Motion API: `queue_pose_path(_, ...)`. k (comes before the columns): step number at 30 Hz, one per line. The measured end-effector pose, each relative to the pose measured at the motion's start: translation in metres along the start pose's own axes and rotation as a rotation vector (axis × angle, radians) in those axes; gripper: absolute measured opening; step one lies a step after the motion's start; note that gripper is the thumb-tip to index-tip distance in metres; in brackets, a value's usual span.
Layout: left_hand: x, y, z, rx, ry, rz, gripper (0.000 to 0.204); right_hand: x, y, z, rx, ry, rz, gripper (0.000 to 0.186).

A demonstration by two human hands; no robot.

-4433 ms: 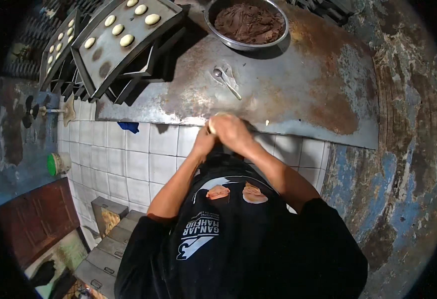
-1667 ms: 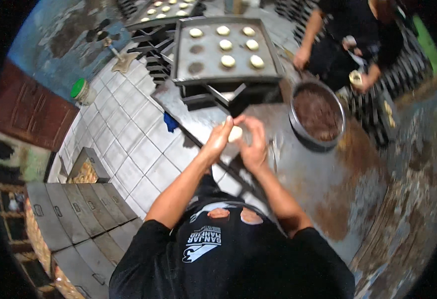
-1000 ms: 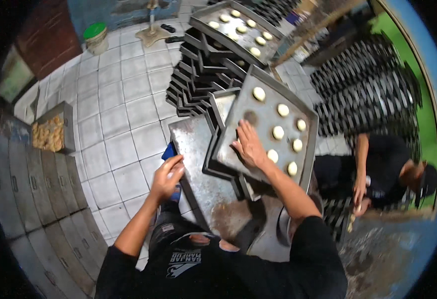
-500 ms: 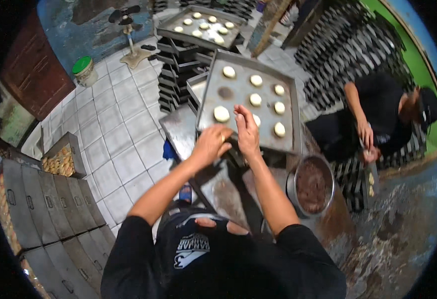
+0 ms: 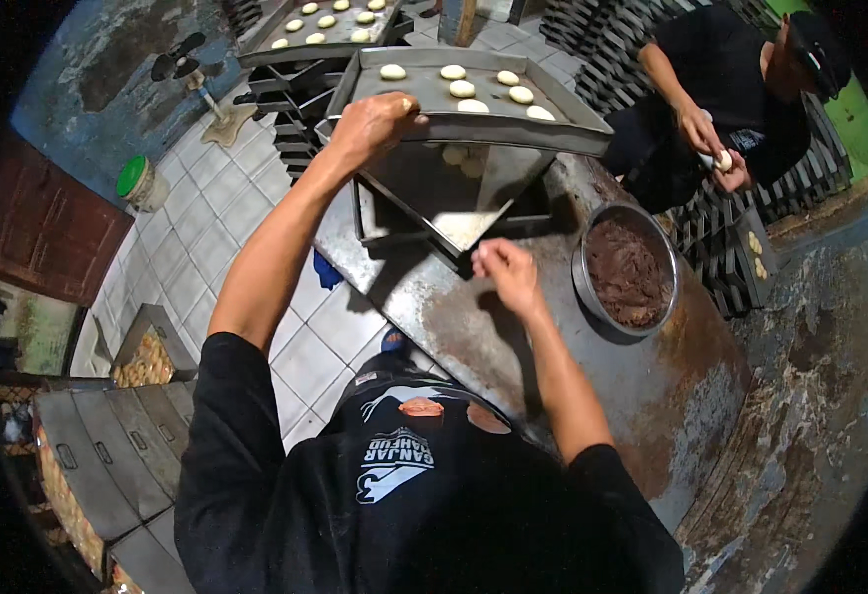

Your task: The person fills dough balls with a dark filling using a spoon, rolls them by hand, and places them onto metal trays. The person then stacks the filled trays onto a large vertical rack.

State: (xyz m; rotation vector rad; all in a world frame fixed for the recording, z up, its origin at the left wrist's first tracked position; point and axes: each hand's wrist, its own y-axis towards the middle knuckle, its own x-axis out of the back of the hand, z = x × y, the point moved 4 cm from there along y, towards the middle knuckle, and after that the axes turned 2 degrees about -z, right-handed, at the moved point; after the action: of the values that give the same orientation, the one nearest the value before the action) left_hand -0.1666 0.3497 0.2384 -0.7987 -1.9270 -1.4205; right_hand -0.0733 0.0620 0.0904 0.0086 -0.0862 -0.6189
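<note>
My left hand is closed over the near edge of a metal baking tray, left of its middle. That tray is raised at its near side and carries several pale round dough balls in rows. Beneath it, another tray stands on the metal table with a pale, whitish mass in it. Beside this lower tray's near corner is my right hand, its fingers curled together; whether they hold anything is hidden.
A round metal bowl of dark brown paste stands on the worn table to the right. Across from it, a co-worker handles a dough ball. Another tray of dough balls tops a stack at far left. Grey tins stand lower left.
The dough-ball tray's near edge has come up, with my left hand now gripping it. My right hand has dropped from above the tray to the lower tray's corner. The whole view has shifted.
</note>
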Motion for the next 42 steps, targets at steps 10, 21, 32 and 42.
queue_pose_path(10,-0.033,-0.018,-0.034,0.041,-0.152,-0.013,0.016,0.014,0.256,-0.112,-0.286,-1.094,-0.204,0.015)
queue_pose_path(21,-0.092,-0.120,-0.027,0.165,-0.202,0.066,0.022,-0.047,-0.020,-0.016,-0.279,0.077,-0.421,0.050)
queue_pose_path(32,-0.162,-0.206,-0.250,1.019,-1.398,-0.051,0.039,0.013,-0.154,0.062,0.428,-0.781,-0.550,0.027)
queue_pose_path(42,-0.137,-0.259,-0.381,0.881,-1.157,0.086,0.048,0.069,-0.294,0.000,-0.274,0.314,-0.317,0.030)
